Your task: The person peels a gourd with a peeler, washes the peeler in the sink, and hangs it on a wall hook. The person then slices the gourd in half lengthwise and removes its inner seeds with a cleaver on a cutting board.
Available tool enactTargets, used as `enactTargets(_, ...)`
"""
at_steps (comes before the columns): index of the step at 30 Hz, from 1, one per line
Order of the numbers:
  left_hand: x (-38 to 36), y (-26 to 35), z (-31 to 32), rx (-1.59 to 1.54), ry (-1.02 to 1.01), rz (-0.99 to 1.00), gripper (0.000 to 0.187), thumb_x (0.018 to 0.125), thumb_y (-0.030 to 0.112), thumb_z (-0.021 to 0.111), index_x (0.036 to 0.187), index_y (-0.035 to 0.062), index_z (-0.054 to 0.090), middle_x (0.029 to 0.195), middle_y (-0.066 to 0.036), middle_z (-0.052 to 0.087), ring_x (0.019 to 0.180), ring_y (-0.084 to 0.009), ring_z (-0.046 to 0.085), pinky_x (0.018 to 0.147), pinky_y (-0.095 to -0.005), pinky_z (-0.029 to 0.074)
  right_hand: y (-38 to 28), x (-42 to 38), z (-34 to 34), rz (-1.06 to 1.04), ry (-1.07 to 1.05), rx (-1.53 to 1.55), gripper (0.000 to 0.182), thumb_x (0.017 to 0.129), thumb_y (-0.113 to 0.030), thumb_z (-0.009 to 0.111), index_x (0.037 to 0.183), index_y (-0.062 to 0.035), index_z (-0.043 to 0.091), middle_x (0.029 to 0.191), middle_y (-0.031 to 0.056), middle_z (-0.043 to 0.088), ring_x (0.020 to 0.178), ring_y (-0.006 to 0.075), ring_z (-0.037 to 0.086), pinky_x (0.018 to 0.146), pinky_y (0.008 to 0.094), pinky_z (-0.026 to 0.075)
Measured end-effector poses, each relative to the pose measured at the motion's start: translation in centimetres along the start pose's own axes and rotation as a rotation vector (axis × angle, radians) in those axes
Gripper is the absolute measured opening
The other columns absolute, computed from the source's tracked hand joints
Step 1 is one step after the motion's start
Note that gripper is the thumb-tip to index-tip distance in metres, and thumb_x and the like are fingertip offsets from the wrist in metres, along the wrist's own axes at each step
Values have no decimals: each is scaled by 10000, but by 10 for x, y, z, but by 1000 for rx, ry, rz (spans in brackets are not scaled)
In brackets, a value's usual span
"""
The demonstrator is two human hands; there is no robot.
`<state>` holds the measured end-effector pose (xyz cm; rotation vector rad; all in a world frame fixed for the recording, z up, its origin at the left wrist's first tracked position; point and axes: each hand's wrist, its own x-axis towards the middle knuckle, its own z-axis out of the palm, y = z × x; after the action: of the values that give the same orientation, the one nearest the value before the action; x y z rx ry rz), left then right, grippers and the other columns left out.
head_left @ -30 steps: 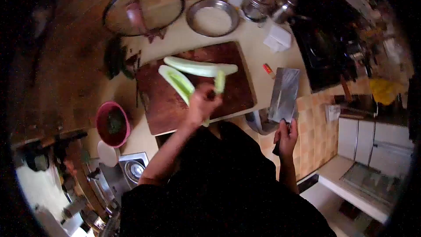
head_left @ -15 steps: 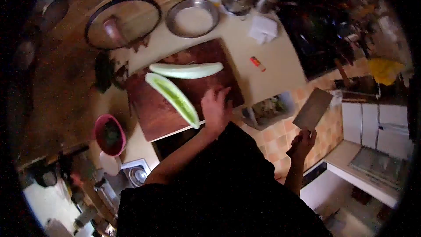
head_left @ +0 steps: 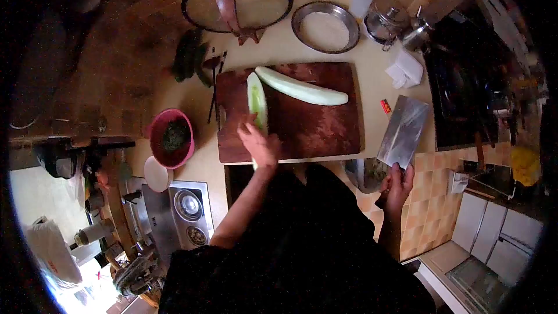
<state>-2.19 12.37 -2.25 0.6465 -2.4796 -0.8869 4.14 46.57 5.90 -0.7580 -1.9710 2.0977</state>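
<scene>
In the head view a dark red wooden cutting board lies on the counter. A peeled cucumber half rests on its left part, cut side up, showing a green hollow. My left hand is closed over the lower stretch of this half, hiding part of it. Another pale cucumber half lies slanted to the right, rounded side up. Off the board's right side, my right hand grips the handle of a cleaver, its broad blade pointing up and away.
A pink bowl of dark greens stands left, near a sink. Behind the board are a metal pan, a kettle and a round glass lid. A lighter lies right; the stove is beyond.
My left hand has moved from the board's right side onto the hollowed cucumber half, which now lies straighter away from me. The cleaver stays in my right hand. The view has turned.
</scene>
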Motion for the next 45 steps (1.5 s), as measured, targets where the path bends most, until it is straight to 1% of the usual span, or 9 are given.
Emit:
enactTargets(4, 42, -32, -15, 160, 128, 146, 638, 664, -30, 565, 1294, 61, 522, 1327, -246, 469, 1229, -452, 475, 1059, -519, 405, -16, -1, 31, 37, -121, -50, 106, 1017, -150, 578, 1002, -79, 500, 654, -14, 455, 434, 61, 404, 372, 234, 316)
enactTargets(8, 69, -28, -31, 217, -102, 197, 635, 698, 40, 608, 1327, 91, 534, 1380, -189, 477, 1305, -413, 446, 1105, -515, 371, -15, 0, 42, 49, -181, -85, 135, 1009, -161, 593, 959, -80, 498, 646, -11, 457, 443, 59, 414, 387, 234, 325)
enactTargets(11, 79, 1, -27, 358, -77, 439, 660, 726, 84, 629, 1377, 113, 520, 1417, -164, 469, 1351, -375, 424, 1139, -528, 340, -13, -1, 39, 77, -193, -122, 142, 1016, -168, 576, 1100, -65, 526, 648, -12, 491, 461, 68, 449, 410, 240, 361)
enactTargets(18, 118, 31, 53, 417, -419, 1029, 558, 871, 106, 548, 1427, 141, 511, 1336, -95, 593, 1382, -294, 453, 1215, -496, 248, -12, 0, 28, 83, -119, -142, 146, 1004, -180, 608, 961, -95, 498, 639, -10, 463, 413, 73, 411, 357, 252, 326)
enactTargets(27, 138, 57, 52, 578, -702, 1037, 373, 788, 144, 649, 1161, 132, 662, 1180, -100, 610, 1295, -346, 472, 1142, -488, 357, 10, -2, 0, 106, -51, -54, 168, 1004, -186, 609, 946, -104, 475, 634, 1, 462, 389, 104, 417, 336, 274, 323)
enactTargets(31, 127, 24, 78, 558, -496, 1014, 252, 808, 203, 639, 1046, 122, 637, 1110, -148, 606, 1251, -366, 532, 928, -521, 533, 9, 4, 5, 137, -18, -70, 181, 1005, -186, 607, 933, -109, 459, 631, 2, 461, 388, 110, 424, 335, 278, 327)
enactTargets(34, 127, 20, 84, 555, -366, 1074, 154, 826, 196, 635, 974, 157, 624, 996, -55, 609, 917, -248, 676, 635, -399, 542, 9, 9, 5, 114, -60, -98, 184, 1006, -191, 605, 935, -110, 456, 626, 0, 460, 388, 112, 425, 338, 276, 337)
enactTargets(40, 121, 33, 69, 595, -344, 1150, 202, 839, 191, 622, 1034, 139, 629, 1028, -71, 637, 970, -269, 668, 748, -383, 526, 2, 12, 14, 83, -120, -122, 185, 1018, -228, 595, 966, -96, 476, 638, -6, 473, 447, 87, 449, 389, 268, 372)
enactTargets(45, 122, 53, 49, 485, -613, 942, 358, 817, 202, 658, 1151, 92, 586, 1055, -134, 655, 1024, -353, 651, 826, -481, 533, -1, 9, 18, 112, -116, -126, 185, 1010, -221, 608, 929, -120, 476, 620, -13, 458, 415, 84, 439, 349, 255, 339)
